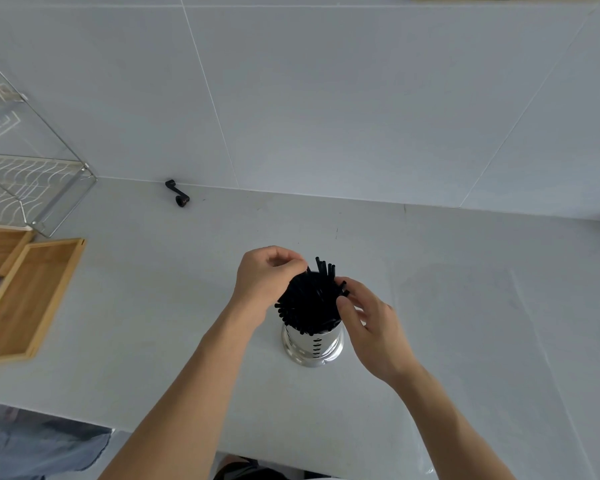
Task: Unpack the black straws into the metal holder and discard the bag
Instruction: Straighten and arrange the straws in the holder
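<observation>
pale tiled wall (326, 98), grey counter (153, 306)

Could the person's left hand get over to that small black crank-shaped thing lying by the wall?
Probably yes. The left hand is busy at the black straws in the shiny metal holder, but only bare grey countertop lies between it and the small black crank-shaped piece.
</observation>
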